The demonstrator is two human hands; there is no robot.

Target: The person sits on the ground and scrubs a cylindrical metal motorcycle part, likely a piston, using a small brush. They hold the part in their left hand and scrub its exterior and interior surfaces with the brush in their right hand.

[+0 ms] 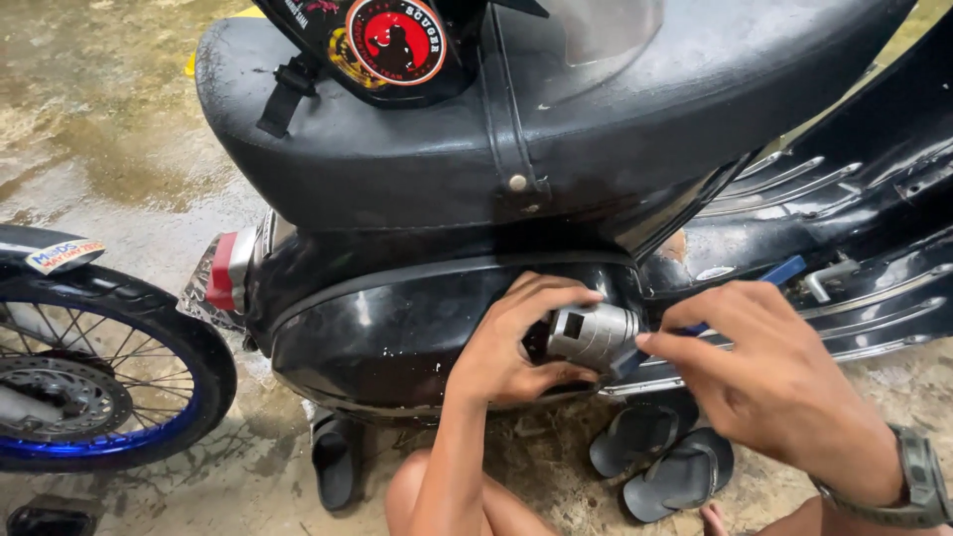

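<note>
left hand (516,342) grasping ribbed silver metal cylinder (593,335) at black scooter side panel (387,333); right hand (769,382) pinching blue-handled tool (779,273). best kept steady, tool square.

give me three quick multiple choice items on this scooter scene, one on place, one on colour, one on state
1. Where is the metal cylinder part?
A. on the seat
B. at the side panel opening
C. on the ground

2. What colour is the tool handle in the right hand?
A. blue
B. yellow
C. white

3. What is the left hand doing?
A. hanging free
B. resting flat on the seat
C. gripping the cylinder part

Answers: 1 B, it sits against the black panel under the seat; 2 A, a blue end sticks out past the fingers; 3 C, thumb and fingers wrap it.
</note>
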